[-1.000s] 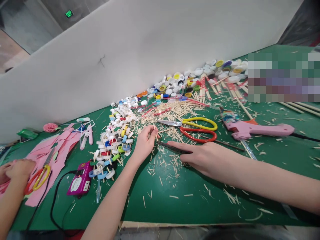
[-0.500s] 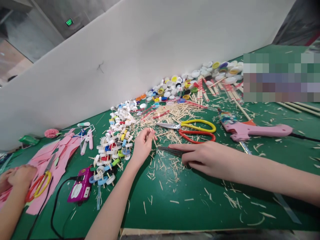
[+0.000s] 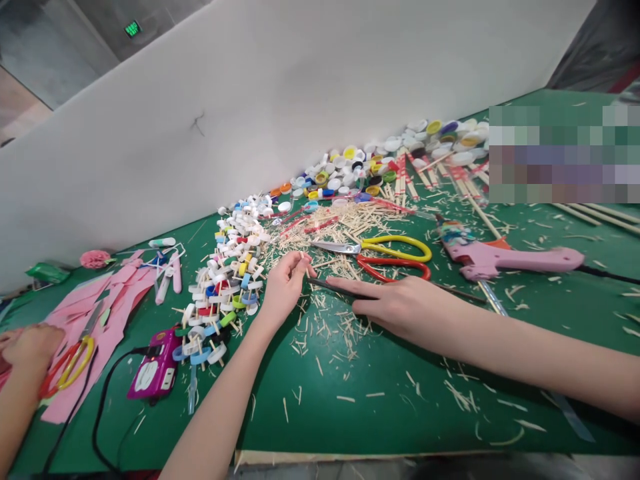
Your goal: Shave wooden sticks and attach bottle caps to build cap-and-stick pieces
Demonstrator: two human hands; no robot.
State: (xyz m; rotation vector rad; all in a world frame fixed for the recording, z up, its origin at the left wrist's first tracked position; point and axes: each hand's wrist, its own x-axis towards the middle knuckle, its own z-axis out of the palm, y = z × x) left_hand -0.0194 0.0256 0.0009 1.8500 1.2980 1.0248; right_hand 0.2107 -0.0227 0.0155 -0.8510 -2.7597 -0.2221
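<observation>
My left hand pinches a thin wooden stick upright over the green table. My right hand grips a dark blade tool, forefinger laid along it, its tip pointing at the stick's lower end. Short cut wood splinters lie scattered beneath both hands. Left of my left hand lies a heap of bottle caps joined on sticks.
Yellow-and-red scissors lie just behind my right hand, a pink glue gun further right. Loose bottle caps and chopsticks pile along the white wall. Another person's hand rests on pink paper near a purple charger.
Both hands have stayed together at the same spot; the blade tip has drawn slightly closer to the stick. The view shifted a little.
</observation>
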